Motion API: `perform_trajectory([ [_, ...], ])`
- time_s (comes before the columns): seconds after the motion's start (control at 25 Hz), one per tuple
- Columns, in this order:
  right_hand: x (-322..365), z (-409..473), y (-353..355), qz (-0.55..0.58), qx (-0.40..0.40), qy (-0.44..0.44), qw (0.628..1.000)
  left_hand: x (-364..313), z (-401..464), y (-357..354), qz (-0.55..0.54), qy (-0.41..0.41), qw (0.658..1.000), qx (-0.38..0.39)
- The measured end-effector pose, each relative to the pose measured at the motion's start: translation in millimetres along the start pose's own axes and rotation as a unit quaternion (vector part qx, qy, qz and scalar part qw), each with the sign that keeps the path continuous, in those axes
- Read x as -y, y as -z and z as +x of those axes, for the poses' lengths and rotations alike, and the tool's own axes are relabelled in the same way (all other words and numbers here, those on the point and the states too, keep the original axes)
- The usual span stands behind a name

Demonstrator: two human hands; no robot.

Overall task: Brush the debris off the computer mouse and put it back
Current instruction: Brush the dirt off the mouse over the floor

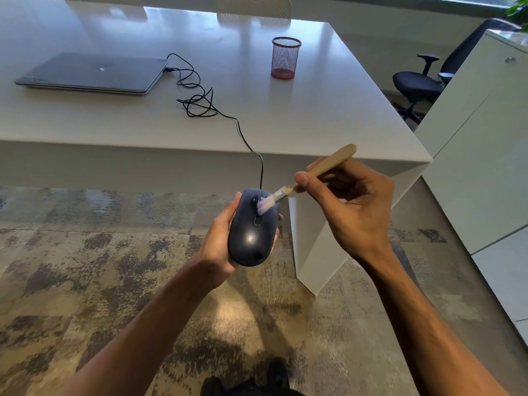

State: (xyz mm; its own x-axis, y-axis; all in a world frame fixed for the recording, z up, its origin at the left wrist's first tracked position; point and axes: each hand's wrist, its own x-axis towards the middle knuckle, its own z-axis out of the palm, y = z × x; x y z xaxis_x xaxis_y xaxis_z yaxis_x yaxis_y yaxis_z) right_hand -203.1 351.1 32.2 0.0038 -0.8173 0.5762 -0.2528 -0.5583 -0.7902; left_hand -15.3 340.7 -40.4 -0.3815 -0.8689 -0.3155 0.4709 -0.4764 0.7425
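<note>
Currently my left hand (221, 247) cradles the dark oval corded computer mouse (253, 228) off the white desk (314, 115), over the carpet, so debris likely falls clear. My right hand's (354, 207) fingers (303, 178) pinch the wooden-handled brush (308, 174), bristles near the scroll wheel.

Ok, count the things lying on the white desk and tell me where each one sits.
2 lie wholly on the desk: a closed laptop at the far left and a red mesh cup at the far right. The cable coils between them, running off the edge.
</note>
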Motion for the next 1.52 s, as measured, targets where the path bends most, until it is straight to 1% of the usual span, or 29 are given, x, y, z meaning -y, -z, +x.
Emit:
perform_trajectory([
  [0.08, 3, -3, -1, 0.006, 0.060, 0.014, 0.998, 1, 2, 2, 0.012, -0.012, 1.000, -0.013],
  [0.12, 3, -3, -2, -0.008, 0.076, 0.012, 0.997, 1, 2, 2, 0.019, -0.015, 1.000, -0.014],
  [0.16, 3, -2, -3, -0.029, 0.068, 0.005, 0.997, 2, 3, 2, 0.027, -0.018, 0.999, -0.011],
  [0.24, 0, 2, -5, -0.058, 0.007, -0.013, 0.998, 3, 2, 2, 0.033, -0.021, 0.999, -0.004],
  [0.32, -2, 4, -6, -0.050, -0.043, -0.010, 0.998, 3, 0, 1, 0.026, -0.014, 1.000, -0.003],
  [0.36, -2, 4, -7, -0.034, -0.041, -0.002, 0.999, 4, 0, 1, 0.024, -0.010, 1.000, -0.003],
  [0.4, -2, 4, -9, -0.016, -0.024, 0.001, 1.000, 4, 0, 1, 0.023, -0.010, 1.000, -0.004],
  [0.48, -6, 4, -12, -0.006, 0.016, -0.024, 1.000, 5, 0, 2, 0.030, -0.015, 0.999, -0.005],
  [0.52, -8, 6, -13, -0.021, 0.015, -0.043, 0.999, 5, -1, 2, 0.035, -0.018, 0.999, -0.003],
  [0.6, -13, 9, -14, -0.069, -0.023, -0.055, 0.996, 6, -2, 1, 0.041, -0.022, 0.999, -0.003],
  [0.68, -13, 11, -15, -0.082, -0.054, -0.033, 0.995, 7, -2, 1, 0.044, -0.020, 0.999, -0.011],
  [0.76, -12, 9, -18, -0.032, -0.047, -0.024, 0.998, 6, -2, 1, 0.047, -0.020, 0.999, -0.014],
  [0.84, -14, 8, -20, 0.001, -0.020, -0.047, 0.999, 5, -2, 1, 0.054, -0.024, 0.998, -0.017],
  [0.92, -17, 8, -19, -0.043, -0.027, -0.059, 0.997, 5, -3, 0, 0.051, -0.021, 0.998, -0.013],
  [1.0, -17, 8, -18, -0.075, -0.058, -0.044, 0.995, 4, -4, -1, 0.047, -0.015, 0.999, -0.009],
  [1.08, -14, 7, -14, -0.012, -0.067, -0.042, 0.997, 3, -4, -1, 0.033, -0.010, 0.999, 0.000],
  [1.12, -13, 5, -11, 0.033, -0.054, -0.047, 0.997, 2, -4, -1, 0.022, -0.005, 1.000, 0.006],
  [1.16, -12, 3, -7, 0.074, -0.031, -0.052, 0.995, 1, -3, -1, 0.010, 0.001, 1.000, 0.011],
  [1.24, -12, -3, 0, 0.119, 0.034, -0.067, 0.990, 0, -3, 0, -0.004, 0.004, 1.000, 0.016],
  [1.32, -13, -10, 4, 0.127, 0.091, -0.081, 0.984, -2, -3, 0, -0.003, -0.001, 1.000, 0.023],
  [1.36, -14, -12, 5, 0.124, 0.103, -0.085, 0.983, -3, -3, 0, -0.002, -0.002, 1.000, 0.026],
  [1.44, -18, -13, 8, 0.118, 0.091, -0.090, 0.985, -4, -4, -2, -0.011, 0.006, 1.000, 0.029],
  [1.52, -23, -10, 11, 0.115, 0.049, -0.094, 0.988, -5, -5, -3, -0.020, 0.018, 0.999, 0.045],
])
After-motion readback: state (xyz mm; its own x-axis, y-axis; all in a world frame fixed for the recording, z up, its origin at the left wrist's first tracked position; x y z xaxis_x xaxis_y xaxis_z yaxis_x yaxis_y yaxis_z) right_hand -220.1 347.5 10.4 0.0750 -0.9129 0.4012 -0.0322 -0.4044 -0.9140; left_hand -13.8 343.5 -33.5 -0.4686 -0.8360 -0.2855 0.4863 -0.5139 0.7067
